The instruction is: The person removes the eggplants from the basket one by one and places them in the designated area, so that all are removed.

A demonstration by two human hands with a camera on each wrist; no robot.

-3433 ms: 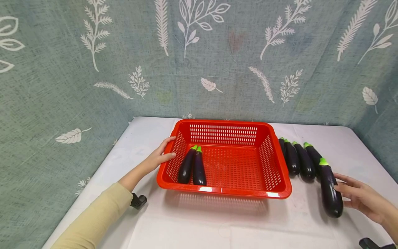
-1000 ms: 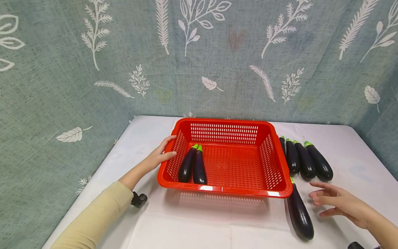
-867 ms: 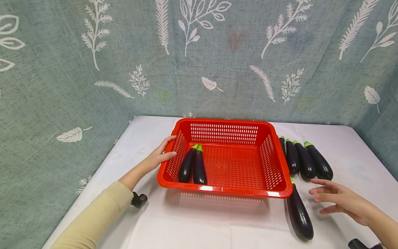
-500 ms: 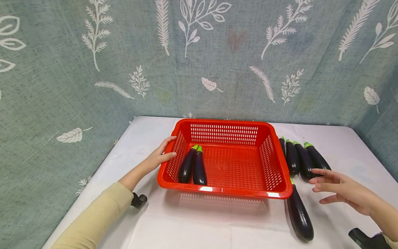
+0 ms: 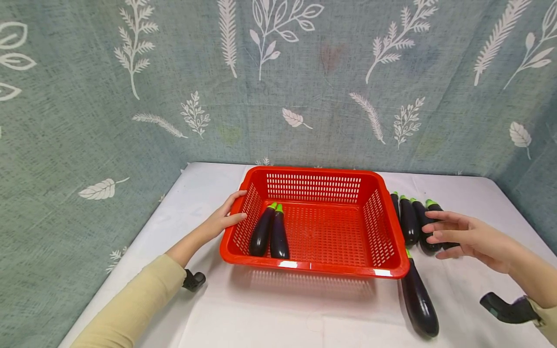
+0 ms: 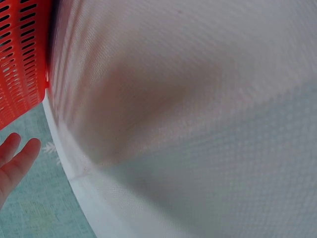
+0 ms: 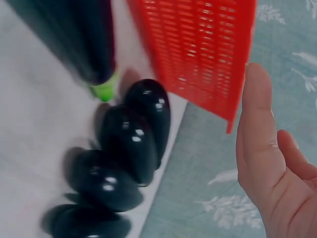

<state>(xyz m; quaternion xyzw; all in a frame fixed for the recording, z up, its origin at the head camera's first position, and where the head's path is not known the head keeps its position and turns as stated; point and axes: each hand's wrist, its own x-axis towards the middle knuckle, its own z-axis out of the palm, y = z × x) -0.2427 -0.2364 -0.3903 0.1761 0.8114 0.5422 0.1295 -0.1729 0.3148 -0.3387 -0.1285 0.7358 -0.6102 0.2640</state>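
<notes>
At the left rim of a red plastic basket [image 5: 304, 269], my left hand [image 5: 219, 221] rests with thumb and fingers extended and spread. Part of that hand [image 6: 14, 166] shows beside the basket's side in the left wrist view. Two dark purple eggplants [image 5: 279, 237] lie side by side in the left of the basket. My right hand [image 5: 476, 240] hovers with spread, slightly bent fingers over a row of several eggplants [image 5: 409, 222] beside the basket's right wall, partly hiding the rightmost ones. Whether it touches any is unclear. Another eggplant [image 5: 419, 302] lies by the near right corner.
A white cloth covers the table [image 5: 261, 314], backed by a green leaf-print curtain [image 5: 304, 96]. Black wrist devices are worn on the left wrist [image 5: 193, 280] and right wrist [image 5: 509, 308]. The basket's right wall [image 7: 198, 54] stands close to the row of eggplants.
An eggplant beside my right hand earlier now lies by the basket's near right corner, released. My right hand has since moved away and up over the row. The left hand stays put.
</notes>
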